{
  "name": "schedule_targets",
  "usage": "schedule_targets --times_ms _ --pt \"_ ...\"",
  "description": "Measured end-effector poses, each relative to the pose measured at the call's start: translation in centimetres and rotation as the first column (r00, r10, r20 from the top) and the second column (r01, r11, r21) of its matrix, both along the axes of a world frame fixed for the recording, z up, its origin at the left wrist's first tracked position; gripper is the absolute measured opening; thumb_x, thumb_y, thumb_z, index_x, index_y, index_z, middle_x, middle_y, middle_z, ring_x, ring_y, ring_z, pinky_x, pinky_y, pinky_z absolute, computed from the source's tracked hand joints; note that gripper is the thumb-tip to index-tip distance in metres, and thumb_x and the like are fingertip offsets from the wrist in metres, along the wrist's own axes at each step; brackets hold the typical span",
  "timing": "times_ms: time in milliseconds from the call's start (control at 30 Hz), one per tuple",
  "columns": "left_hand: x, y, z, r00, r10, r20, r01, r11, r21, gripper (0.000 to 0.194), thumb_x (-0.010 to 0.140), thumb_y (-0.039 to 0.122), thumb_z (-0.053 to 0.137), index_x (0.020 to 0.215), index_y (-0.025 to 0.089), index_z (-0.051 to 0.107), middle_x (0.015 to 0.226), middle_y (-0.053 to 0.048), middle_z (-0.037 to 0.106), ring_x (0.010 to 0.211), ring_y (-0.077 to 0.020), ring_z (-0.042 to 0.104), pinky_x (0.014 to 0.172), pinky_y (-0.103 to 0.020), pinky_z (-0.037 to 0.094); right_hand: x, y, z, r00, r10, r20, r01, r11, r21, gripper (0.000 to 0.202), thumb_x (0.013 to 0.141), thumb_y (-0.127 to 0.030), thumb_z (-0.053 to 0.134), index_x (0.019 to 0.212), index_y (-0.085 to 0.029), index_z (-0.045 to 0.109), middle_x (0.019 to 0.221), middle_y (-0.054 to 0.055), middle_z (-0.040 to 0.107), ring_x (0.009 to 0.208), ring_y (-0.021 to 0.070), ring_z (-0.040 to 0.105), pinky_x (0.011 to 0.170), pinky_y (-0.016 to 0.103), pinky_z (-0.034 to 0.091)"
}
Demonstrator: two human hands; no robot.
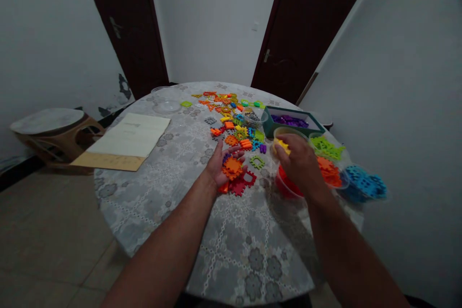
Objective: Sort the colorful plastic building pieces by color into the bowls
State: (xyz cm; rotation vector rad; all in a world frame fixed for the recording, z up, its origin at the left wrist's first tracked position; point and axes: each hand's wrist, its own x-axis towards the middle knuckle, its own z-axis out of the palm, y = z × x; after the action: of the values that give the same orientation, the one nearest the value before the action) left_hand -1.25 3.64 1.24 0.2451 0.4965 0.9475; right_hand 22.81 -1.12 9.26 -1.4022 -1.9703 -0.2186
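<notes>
My left hand (219, 163) lies palm up over the table, cupped around several orange pieces (233, 167) with a bit of purple beside them. Red notched pieces (241, 184) rest on the cloth just under and beside it. My right hand (299, 159) is closed on a yellow piece (282, 146) at a clear round tub (288, 132). Below that hand stands a tub of red pieces (287, 184), partly hidden by it. A green notched piece (257, 162) lies between my hands. Beyond them spreads a loose pile of colourful pieces (225, 106).
A green box (267, 127) holds purple pieces. Tubs of lime (327, 148), orange (329, 172) and blue pieces (364, 183) line the right edge. Paper sheets (126, 135) lie on the left of the patterned tablecloth (144, 207). A stool (48, 121) stands further left.
</notes>
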Motion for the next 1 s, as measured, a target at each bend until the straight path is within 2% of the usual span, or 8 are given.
schedule_targets --times_ms 100,233,333,400,567,700,867,1000 --pt "0.1 0.0 0.0 0.999 0.03 0.013 -0.03 1.0 0.001 0.065 0.103 0.07 0.043 0.117 0.012 0.068 0.092 -0.016 0.077 0.077 -0.0267 0.076 0.074 -0.047 0.065 -4.7 -2.9 -1.1 0.977 0.215 -0.009 -0.213 0.96 -0.18 0.024 0.102 -0.022 0.057 0.123 -0.022 0.068 0.123 0.013 0.072 0.115 0.0275 0.067 0.103 0.047 0.055" --pt "0.1 0.2 -0.2 0.998 0.057 0.009 -0.057 0.998 -0.005 0.067 0.104 0.07 0.042 0.116 0.01 0.069 0.088 -0.016 0.077 0.074 -0.0255 0.076 0.068 -0.037 0.063 -8.9 -4.4 -3.1 0.968 0.249 0.04 -0.218 0.907 -0.36 0.029 0.099 -0.016 0.062 0.128 -0.021 0.066 0.138 0.014 0.065 0.126 0.0271 0.064 0.104 0.043 0.056" --pt "0.1 0.3 -0.2 0.998 0.06 -0.005 -0.06 0.998 -0.015 0.066 0.103 0.07 0.043 0.116 0.011 0.069 0.089 -0.016 0.077 0.073 -0.0249 0.075 0.067 -0.036 0.062 -9.8 -3.9 -4.1 0.971 0.222 0.088 -0.165 0.889 -0.427 0.029 0.099 -0.013 0.06 0.126 -0.021 0.066 0.137 0.014 0.064 0.124 0.0262 0.065 0.1 0.038 0.057" --pt "0.1 0.2 -0.2 0.998 0.056 -0.002 -0.056 0.998 -0.018 0.065 0.103 0.07 0.044 0.116 0.011 0.068 0.089 -0.016 0.076 0.072 -0.0245 0.075 0.066 -0.036 0.062 -9.6 -3.2 -4.5 0.975 0.209 0.077 -0.16 0.898 -0.411 0.026 0.1 -0.013 0.057 0.123 -0.02 0.066 0.133 0.014 0.066 0.12 0.0252 0.066 0.098 0.036 0.056" --pt "0.3 -0.2 0.2 0.998 0.034 0.046 -0.034 0.999 -0.006 0.052 0.105 0.059 0.048 0.113 0.011 0.067 0.089 -0.016 0.075 0.075 -0.0248 0.075 0.069 -0.037 0.063 -8.5 -1.6 -5.3 0.989 0.093 -0.119 -0.124 0.949 -0.291 0.013 0.102 -0.022 0.055 0.109 -0.019 0.067 0.11 0.011 0.072 0.102 0.024 0.068 0.091 0.035 0.053" --pt "0.5 -0.6 0.6 1.0 0.026 0.008 -0.026 1.0 -0.018 0.033 0.103 0.045 0.057 0.113 0.015 0.067 0.081 -0.01 0.072 0.07 -0.0237 0.073 0.065 -0.039 0.064 -8.0 -1.6 -4.6 0.947 -0.021 -0.321 -0.085 0.947 -0.311 0.012 0.1 -0.031 0.058 0.099 -0.021 0.065 0.091 0.005 0.073 0.081 0.021 0.068 0.075 0.031 0.049" --pt "0.3 -0.7 0.9 0.999 0.023 -0.023 -0.023 0.999 0.028 0.034 0.102 0.039 0.058 0.119 0.012 0.068 0.086 -0.012 0.074 0.075 -0.0248 0.074 0.072 -0.045 0.066 -7.0 -3.4 -1.8 0.905 -0.024 -0.425 -0.115 0.947 -0.298 0.018 0.098 -0.04 0.062 0.095 -0.022 0.066 0.08 0.001 0.07 0.069 0.0175 0.062 0.067 0.029 0.046" --pt "0.1 -0.4 0.8 0.997 0.053 -0.06 -0.051 0.998 0.027 0.033 0.099 0.034 0.062 0.121 0.012 0.07 0.097 -0.015 0.076 0.087 -0.0272 0.077 0.085 -0.051 0.066 -2.9 -4.5 0.3 0.876 -0.107 -0.471 -0.051 0.949 -0.31 0.022 0.096 -0.044 0.064 0.092 -0.022 0.066 0.072 -0.002 0.064 0.064 0.0157 0.058 0.063 0.028 0.045"
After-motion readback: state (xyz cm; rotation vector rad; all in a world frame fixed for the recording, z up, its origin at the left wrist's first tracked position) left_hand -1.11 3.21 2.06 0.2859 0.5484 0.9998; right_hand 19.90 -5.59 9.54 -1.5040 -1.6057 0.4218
